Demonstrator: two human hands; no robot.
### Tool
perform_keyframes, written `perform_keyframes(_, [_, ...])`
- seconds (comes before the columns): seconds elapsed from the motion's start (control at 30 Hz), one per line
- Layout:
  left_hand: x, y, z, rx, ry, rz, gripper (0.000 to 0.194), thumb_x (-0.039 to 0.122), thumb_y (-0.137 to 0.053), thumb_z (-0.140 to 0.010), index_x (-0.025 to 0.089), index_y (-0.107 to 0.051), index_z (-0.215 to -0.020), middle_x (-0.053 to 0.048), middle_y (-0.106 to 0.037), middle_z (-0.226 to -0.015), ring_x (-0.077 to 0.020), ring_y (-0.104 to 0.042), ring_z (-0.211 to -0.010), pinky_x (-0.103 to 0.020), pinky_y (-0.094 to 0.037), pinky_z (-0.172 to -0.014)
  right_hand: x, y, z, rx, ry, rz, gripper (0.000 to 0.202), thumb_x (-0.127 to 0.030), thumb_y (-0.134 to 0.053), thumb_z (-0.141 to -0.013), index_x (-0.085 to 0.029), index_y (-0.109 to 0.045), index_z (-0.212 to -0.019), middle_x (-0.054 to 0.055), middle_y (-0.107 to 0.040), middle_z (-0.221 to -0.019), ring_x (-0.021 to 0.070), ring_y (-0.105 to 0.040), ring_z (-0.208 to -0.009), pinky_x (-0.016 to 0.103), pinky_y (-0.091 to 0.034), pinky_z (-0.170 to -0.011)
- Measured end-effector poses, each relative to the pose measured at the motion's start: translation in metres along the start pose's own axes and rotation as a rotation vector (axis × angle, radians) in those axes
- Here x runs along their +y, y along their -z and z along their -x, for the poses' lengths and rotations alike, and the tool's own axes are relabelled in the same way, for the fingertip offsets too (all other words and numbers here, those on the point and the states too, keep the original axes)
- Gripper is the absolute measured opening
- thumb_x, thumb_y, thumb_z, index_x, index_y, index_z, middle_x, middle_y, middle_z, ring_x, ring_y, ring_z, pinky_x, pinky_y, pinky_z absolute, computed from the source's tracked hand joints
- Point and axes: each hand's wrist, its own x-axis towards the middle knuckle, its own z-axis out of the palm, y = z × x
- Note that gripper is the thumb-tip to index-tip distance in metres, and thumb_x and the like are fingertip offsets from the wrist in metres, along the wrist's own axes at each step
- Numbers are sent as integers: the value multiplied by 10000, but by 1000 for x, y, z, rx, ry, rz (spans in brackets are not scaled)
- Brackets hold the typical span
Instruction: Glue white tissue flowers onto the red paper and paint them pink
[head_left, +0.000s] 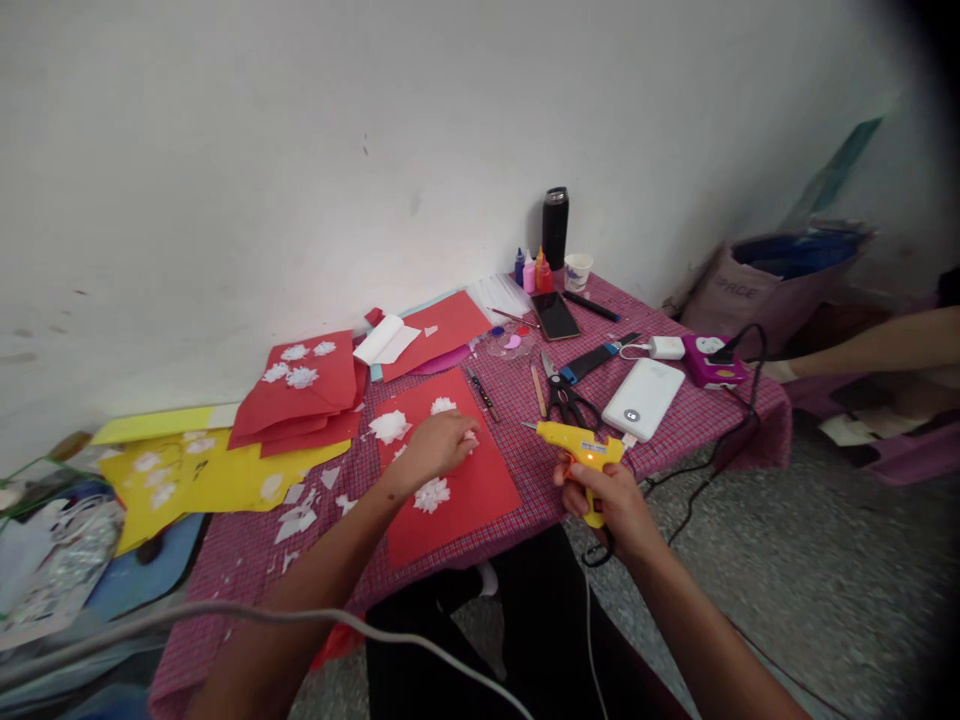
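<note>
Two hands: the right hand [611, 497] wraps the glue gun [576, 441], trigger reachable; the left hand [437, 445] bunches at a paper flower [471, 438], perhaps steadying it, pinch unclear.

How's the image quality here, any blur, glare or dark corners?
Head view: the right edge darkens, black at the top corner; soft light on the wall, without harsh glare; the left hand looks slightly blurred; the glue gun's label is unreadable.

Bare hands over red paper with white flowers
The left hand [442, 445] touches a white crumpled-paper flower [470, 441] on the red paper sheet [487, 490]; the right hand [611, 495] grips a yellow plastic glue gun [581, 443].
</note>
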Motion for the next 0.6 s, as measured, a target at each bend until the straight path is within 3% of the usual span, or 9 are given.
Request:
perform_keyframes(0.1, [-7,8,11,34,22,6,275,248,-537,-943,197,-674,-1175,-70,-712,-1083,-203,-651,-987,-318,-499,-875,0,0,0,8,-3,-5,224,-360,-754,-836,-159,-701,-919,34,-704,-764,61,-419,-404,234,-378,-409])
perform_keyframes(0.2, [-13,11,22,59,41,-7,304,207,-460,-962,189,-671,-1181,-81,-707,-1131,-206,-646,-1043,-328,-499,-919,0,1,0,0,-10,-4,219,-356,-745,-848,-159,-705,-935,37,-709,-778,61,-430,-410,233,-389,-417])
perform_keyframes(0.6, [3,-7,32,-42,-27,-169,431,89,-477,-857,206,-666,-1226,-102,-640,-1004,-249,-620,-955,-374,-487,-851,-4,-3,1,28,-26,24,251,-361,-764,-820,-151,-701,-940,44,-712,-774,63,-430,-400,234,-373,-403])
